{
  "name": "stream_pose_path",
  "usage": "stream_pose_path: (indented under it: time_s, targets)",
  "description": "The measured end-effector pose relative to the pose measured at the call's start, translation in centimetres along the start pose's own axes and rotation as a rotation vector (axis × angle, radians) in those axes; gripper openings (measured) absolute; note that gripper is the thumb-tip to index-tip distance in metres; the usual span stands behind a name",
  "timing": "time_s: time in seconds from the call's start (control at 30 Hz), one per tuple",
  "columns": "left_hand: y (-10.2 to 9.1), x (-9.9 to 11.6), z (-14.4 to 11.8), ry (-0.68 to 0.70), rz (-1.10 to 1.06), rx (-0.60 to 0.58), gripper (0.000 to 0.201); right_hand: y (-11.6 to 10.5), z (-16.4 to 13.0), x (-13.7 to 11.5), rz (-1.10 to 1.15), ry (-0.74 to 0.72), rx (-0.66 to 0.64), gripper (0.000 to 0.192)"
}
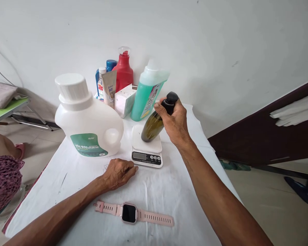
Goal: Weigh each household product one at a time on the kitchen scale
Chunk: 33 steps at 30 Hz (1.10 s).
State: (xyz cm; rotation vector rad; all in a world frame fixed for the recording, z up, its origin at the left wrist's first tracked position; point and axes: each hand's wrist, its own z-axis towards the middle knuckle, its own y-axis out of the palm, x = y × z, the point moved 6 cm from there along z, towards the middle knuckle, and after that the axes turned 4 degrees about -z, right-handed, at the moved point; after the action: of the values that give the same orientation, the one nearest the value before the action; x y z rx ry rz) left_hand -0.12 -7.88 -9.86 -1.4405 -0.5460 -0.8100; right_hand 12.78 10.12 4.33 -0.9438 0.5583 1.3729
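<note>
Plainly, the dark green bottle (152, 127) could slip or topple, since it leans toward seven o'clock with only its base on the white scale (146, 146). The right hand (175, 123) reaches in from five o'clock, wrist bent, fingers closed around the black cap. The left hand (118, 173) lies on the tabletop (169, 191) at the scale's seven o'clock, fingers loosely curled, holding nothing. A tipping bottle might knock the big white jug (88, 119) beside it.

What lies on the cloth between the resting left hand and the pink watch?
Nothing: in the head view, only bare white cloth separates the left hand from the pink watch.
</note>
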Motion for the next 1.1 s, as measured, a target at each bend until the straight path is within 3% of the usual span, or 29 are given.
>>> stream_pose_path:
  time_s: [0.13,0.23,0.33,0.37,0.5,0.6,0.77,1.1]
  targets:
    - [-0.1,0.1,0.1,-0.010,-0.011,0.001,0.044,-0.9,-0.2,-0.2,0.096,0.007,-0.062,0.053]
    - [-0.2,0.1,0.1,-0.012,-0.016,-0.001,0.043,-3.7,-1.6,1.3,0.149,0.038,0.110,0.054]
    - [-0.1,0.1,0.1,-0.011,-0.016,-0.005,0.043,-6.6,-4.8,5.2,0.133,0.187,0.324,0.056]
    - [-0.1,0.1,0.1,-0.013,-0.013,-0.004,0.043,-7.1,-6.1,6.7,0.104,0.244,0.334,0.057]
    - [0.0,0.0,0.0,-0.018,-0.002,-0.003,0.043,-7.4,-10.3,11.9,0.026,0.373,0.242,0.058]
    - [0.1,0.0,0.0,-0.010,0.009,0.001,0.043,-7.2,-11.8,14.1,-0.015,0.457,0.185,0.054]
    - [0.2,0.3,-0.1,-0.010,0.028,-0.005,0.044,-6.9,-11.5,14.2,-0.096,0.477,0.053,0.048]
    - [-0.3,0.4,0.1,-0.020,0.041,-0.001,0.046,-6.9,-11.4,14.4,-0.154,0.458,0.019,0.038]
